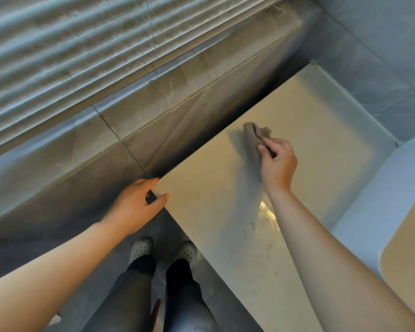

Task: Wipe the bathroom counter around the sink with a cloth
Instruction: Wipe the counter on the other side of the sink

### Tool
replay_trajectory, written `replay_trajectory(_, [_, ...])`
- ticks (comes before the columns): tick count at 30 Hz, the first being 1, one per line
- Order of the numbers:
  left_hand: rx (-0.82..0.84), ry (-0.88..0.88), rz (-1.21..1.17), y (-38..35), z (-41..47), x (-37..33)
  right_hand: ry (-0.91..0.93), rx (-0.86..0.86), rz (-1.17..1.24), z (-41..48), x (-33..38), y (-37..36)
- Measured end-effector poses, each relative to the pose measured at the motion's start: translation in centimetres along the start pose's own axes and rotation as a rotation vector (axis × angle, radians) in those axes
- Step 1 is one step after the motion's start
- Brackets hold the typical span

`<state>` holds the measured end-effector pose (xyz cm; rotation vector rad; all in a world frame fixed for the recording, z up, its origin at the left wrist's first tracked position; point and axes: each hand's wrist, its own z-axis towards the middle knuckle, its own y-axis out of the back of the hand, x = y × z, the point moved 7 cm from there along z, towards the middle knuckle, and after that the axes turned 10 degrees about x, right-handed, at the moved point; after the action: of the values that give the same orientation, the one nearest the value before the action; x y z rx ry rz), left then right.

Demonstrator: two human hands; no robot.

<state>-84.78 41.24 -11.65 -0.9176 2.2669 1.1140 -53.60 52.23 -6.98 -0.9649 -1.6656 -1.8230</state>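
Gripping a bunched brown-grey cloth [255,134], the right hand [277,164] sat on the pale bench [213,212] w/ its fingers [265,147] curled shut round the near end of the fabric; the rest of the cloth stuck out past the knuckles toward the back edge of the bench, lying flat on the surface. Left hand [135,204] was at the bench's near-left corner, thumb on top and fingers loosely spread over the edge, holding nothing, approx half open. Both forearms were bare. A wet, shiny patch [268,212] showed on the bench just beside the right forearm, betw. the wrist and the front edge. White sink [369,224] rim ran along the right side of the bench, well apart from the cloth; its basin was mostly out of frame. Grey-brown tiled wall [153,111] stood behind the bench, a dark gap betw. them, and ribbed pale blinds [82,44] hung above the tiles. Below, on the dark floor [168,231], the person's two light perforated shoes [141,248] and dark trousers were visible, close to the bench front.
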Motion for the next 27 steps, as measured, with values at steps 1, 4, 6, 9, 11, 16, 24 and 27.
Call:
replay_trajectory(1, [0.003,-0.007,0.001,0.0,0.0,0.0,-0.030,0.013,-0.015,0.3,-1.0,0.1])
replay_trajectory(4, [0.020,-0.024,0.014,0.1,0.1,-0.1,-0.045,0.039,-0.054,-0.3,-2.6,-0.9])
replay_trajectory(6, [0.029,-0.047,0.031,0.2,0.2,-0.2,-0.020,0.018,-0.060,-1.2,-2.3,-1.7])
replay_trajectory(9, [0.057,-0.079,0.055,0.3,0.2,-0.4,0.033,0.041,-0.073,-3.5,-1.2,-3.3])
replay_trajectory(11, [0.091,-0.109,0.122,0.3,0.1,-0.6,0.062,0.064,-0.079,-5.7,-0.4,-4.4])
replay_trajectory(16, [0.129,-0.315,0.315,0.2,-1.1,-1.5,0.065,0.130,-0.026,-10.7,1.1,-6.1])
replay_trajectory(24, [0.177,-0.542,0.630,-1.8,-2.4,-3.1,-0.107,-0.174,0.059,-12.5,-0.6,1.5])
replay_trajectory(27, [0.202,-0.530,0.660,-2.4,-2.4,-2.8,-0.190,-0.301,0.012,-11.0,-4.2,5.8])
